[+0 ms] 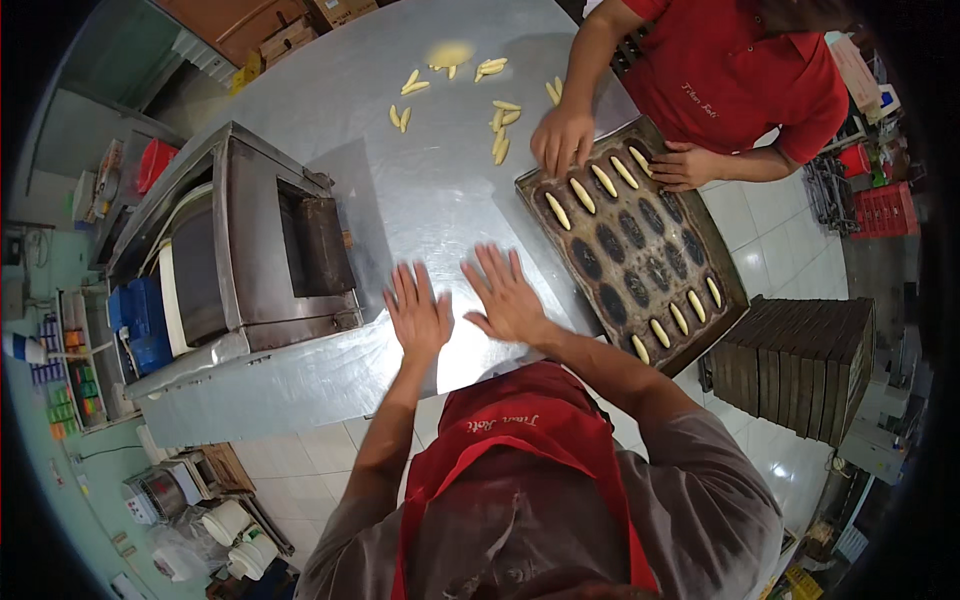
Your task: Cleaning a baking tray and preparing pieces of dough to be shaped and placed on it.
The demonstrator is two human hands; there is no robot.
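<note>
Both hands reach over the near part of the metal counter (435, 190), palms down. The left hand (419, 317) has its fingers spread and straight, gripping nothing; the right hand (512, 308), slightly blurred, is likewise open and bare. Whether either palm presses on the metal, I cannot tell.

To the right of the right hand sits a dark tray (692, 348), tilted across the counter's right edge. It bears two rows of slim yellow dough pieces (582, 196), five along the far end and five along the near end, with dark oval hollows between. More pieces (500, 148) lie in small heaps on the counter's far part.

Across the tray, a co-worker in a red shirt (720, 70) has one hand (563, 140) beside its far-left corner and the other (686, 166) at its far-right edge. A metal machine (255, 250) stands left of the left hand.
</note>
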